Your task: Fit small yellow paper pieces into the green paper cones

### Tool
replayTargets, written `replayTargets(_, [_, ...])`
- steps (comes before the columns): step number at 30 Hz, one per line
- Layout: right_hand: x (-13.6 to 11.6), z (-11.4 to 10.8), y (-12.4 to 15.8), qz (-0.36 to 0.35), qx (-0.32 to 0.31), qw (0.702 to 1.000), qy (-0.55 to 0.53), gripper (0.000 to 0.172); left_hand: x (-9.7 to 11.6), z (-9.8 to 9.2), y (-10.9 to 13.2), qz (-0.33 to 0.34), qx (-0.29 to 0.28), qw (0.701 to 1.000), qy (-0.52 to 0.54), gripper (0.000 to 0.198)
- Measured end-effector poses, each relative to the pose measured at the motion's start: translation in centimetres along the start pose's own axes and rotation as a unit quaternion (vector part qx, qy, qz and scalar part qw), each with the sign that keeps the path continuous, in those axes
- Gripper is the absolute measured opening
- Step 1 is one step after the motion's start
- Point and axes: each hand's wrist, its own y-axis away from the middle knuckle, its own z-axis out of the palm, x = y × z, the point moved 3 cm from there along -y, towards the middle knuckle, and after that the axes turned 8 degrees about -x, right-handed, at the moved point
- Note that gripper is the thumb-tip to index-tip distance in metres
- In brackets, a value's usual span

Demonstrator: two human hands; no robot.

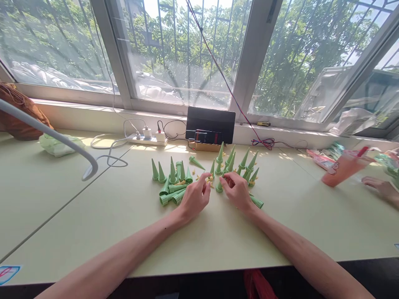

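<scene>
The right hand [238,190] has its thumb and index finger at the upper part of a green cone [219,187], seemingly pinching it; the cone stands wide end down on the bench [131,236], just left of those fingers. The left hand [195,195] hangs near it with index finger and thumb curled and a gap between them; whether a small piece sits in these fingers I cannot tell. Yellow bits [201,179] lie scattered just beyond the left fingers. Left of them, upright cones [172,171] stand in a group, with lying cones [168,199] heaped in front, close against the left hand. Beyond the right fingers stand more cones [242,162], and one lying cone [257,202] pokes out beside the right wrist. Farther beyond both hands, a phone [208,137] leans before a dark tablet [215,118]. Well to the right of the fingers are a tilted cup [343,167] and another person's hand [378,186].
</scene>
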Motion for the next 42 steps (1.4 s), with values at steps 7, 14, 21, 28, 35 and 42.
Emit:
replayTargets(7, [0.1,0.1,0.1,0.000,-0.007,1.000,0.018,0.021,0.2,0.1,0.1,0.011,-0.019,1.000,0.013,0.022])
replayTargets(14, [-0.1,0.1,0.0,-0.007,-0.007,1.000,0.023,0.020,0.5,0.3,0.2,0.048,-0.066,0.996,0.031,0.027])
replayTargets(21, [-0.2,0.3,0.1,-0.012,-0.015,1.000,0.012,0.021,0.8,0.4,0.5,0.037,-0.115,0.992,0.034,0.025])
replayTargets(28, [-0.3,0.4,-0.1,-0.026,-0.021,0.999,0.031,0.021,1.5,0.2,1.0,0.046,-0.136,0.989,0.020,0.020])
replayTargets(35, [-1.4,0.4,-0.1,-0.069,0.007,0.997,0.043,0.023,1.3,-0.3,1.9,0.060,-0.140,0.988,0.011,0.017])
replayTargets(42, [-2.5,-0.1,0.3,-0.144,0.105,0.981,0.073,0.020,1.3,-0.5,2.6,0.068,-0.148,0.987,0.000,0.019])
